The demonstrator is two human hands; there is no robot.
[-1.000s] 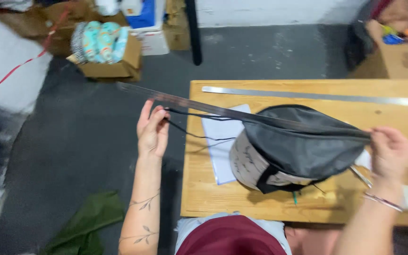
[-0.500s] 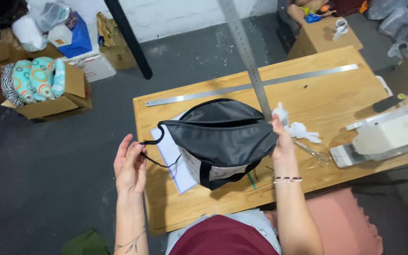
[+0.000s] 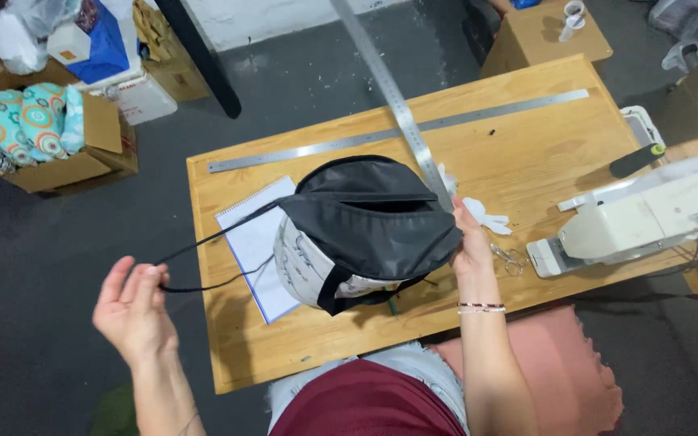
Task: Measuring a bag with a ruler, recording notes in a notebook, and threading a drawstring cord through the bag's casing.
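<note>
A round bag of black, slightly shiny woven cloth (image 3: 369,222) sits at the centre of the frame on a table of smooth, pale varnished wood (image 3: 527,153). Thin matt black cord (image 3: 203,246) trails from it to the left. A long ruler of brushed silver metal (image 3: 397,133) lies above. A white paper spiral notebook (image 3: 256,242) lies at the left. A glossy white plastic sewing machine (image 3: 648,214) stands at the right.

Off my counter's far-left corner, on the floor: an open brown cardboard box (image 3: 82,165), a white carton (image 3: 135,97), a blue bag (image 3: 98,48).
</note>
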